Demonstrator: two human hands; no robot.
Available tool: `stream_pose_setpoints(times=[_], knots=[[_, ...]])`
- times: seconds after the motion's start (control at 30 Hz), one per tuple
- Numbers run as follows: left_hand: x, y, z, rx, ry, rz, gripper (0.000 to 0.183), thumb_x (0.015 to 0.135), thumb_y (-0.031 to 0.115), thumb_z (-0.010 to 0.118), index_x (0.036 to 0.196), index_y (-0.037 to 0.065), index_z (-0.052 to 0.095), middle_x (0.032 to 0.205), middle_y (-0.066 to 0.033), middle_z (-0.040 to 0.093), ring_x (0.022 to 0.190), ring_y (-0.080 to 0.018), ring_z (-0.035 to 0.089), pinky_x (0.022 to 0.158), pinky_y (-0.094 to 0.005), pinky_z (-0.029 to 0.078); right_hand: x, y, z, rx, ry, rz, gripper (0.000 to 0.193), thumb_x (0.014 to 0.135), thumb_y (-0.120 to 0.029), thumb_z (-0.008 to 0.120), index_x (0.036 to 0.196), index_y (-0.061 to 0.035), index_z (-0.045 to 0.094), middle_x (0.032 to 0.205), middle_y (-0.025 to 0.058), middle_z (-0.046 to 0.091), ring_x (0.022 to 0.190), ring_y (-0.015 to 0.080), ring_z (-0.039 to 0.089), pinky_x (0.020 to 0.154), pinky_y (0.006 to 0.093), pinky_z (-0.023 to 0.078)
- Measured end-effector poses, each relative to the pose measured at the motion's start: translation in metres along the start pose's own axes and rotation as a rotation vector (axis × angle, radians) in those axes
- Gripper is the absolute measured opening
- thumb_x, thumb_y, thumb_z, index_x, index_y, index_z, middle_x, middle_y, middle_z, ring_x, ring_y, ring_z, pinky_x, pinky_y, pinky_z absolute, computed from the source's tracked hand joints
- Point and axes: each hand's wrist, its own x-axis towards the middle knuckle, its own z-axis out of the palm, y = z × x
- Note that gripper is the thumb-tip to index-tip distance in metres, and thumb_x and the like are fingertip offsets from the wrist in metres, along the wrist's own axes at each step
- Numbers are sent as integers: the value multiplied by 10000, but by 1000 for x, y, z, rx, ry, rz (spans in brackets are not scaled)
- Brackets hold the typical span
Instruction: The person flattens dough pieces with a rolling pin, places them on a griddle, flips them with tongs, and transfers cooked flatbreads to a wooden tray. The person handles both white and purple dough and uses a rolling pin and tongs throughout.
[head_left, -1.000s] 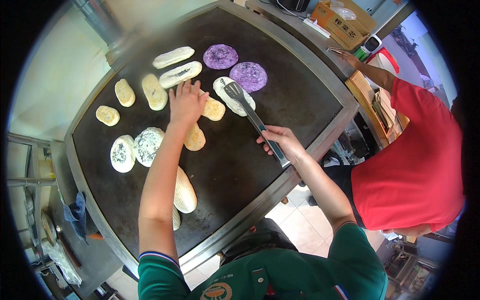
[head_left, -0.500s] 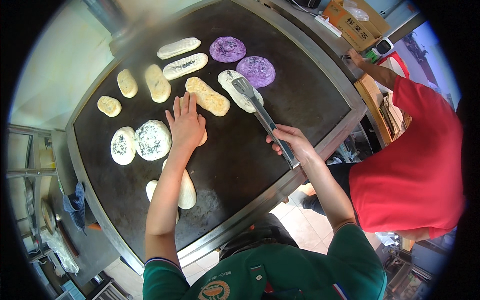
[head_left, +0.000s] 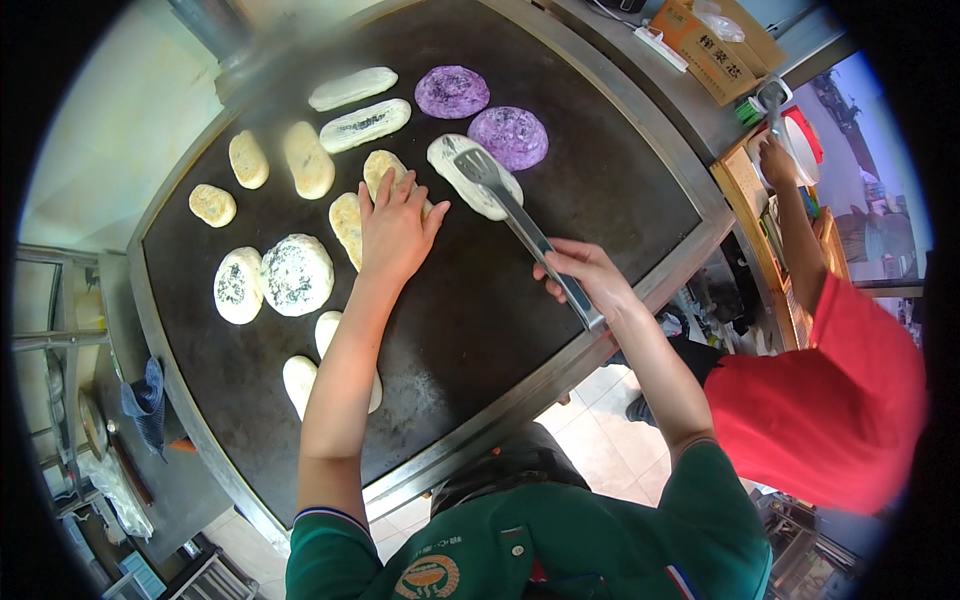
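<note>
My left hand (head_left: 397,228) lies spread over a browned oblong flatbread (head_left: 384,165), covering much of it. Another browned flatbread (head_left: 345,222) shows at the left edge of that hand. Kitchen tongs (head_left: 535,236) are gripped in my right hand (head_left: 585,277); their slotted head rests on a pale oblong flatbread (head_left: 448,160) at the centre right. Two round purple flatbreads lie beyond it, one of them this speckled one (head_left: 512,138). My left forearm partly hides pale dough pieces (head_left: 299,385) near the front. All lie on a dark griddle (head_left: 480,330).
Two round seed-topped flatbreads (head_left: 297,275) sit left of my arm, with several oblong ones (head_left: 308,160) farther back. A metal rim (head_left: 690,240) edges the griddle. At right, a person in red (head_left: 820,410) reaches toward a white container (head_left: 800,150). A cardboard box (head_left: 715,55) stands at the back right.
My left hand has shifted right, from one browned flatbread onto the one beside it. The tongs have barely moved. The person in red has moved an arm toward the white container.
</note>
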Motion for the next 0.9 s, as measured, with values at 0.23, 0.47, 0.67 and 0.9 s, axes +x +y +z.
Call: stream_pose_setpoints(times=[0.23,0.47,0.67,0.9], knots=[[-1,11,7,-382,232,-76,398,859,92,509,1247,19,465,1258,-153,511,1240,-317,428,1048,-528,285,-26,-12,37,-1007,332,-453,535,719,-117,734,1209,-6,551,750,83,600,566,130,539,567,286,462],[9,5,10,-271,144,-20,386,854,96,517,1235,42,483,1181,-164,560,1192,-313,468,1052,-542,266,-82,25,14,-569,351,-201,470,827,-68,656,1250,48,487,819,47,612,631,74,548,564,211,454],[-32,-42,-69,-243,296,74,393,862,130,560,1239,35,501,1212,-187,550,1189,-344,473,1045,-546,278,-106,51,49,-299,223,-69,352,875,-47,601,1208,28,514,773,31,601,630,61,561,559,194,466],[-211,-138,-144,-216,65,-41,377,850,120,574,1211,24,523,1295,-167,499,1236,-333,435,1046,-543,278,-201,115,153,-125,-71,198,314,901,-75,552,1200,21,535,834,54,627,663,97,595,598,232,504]])
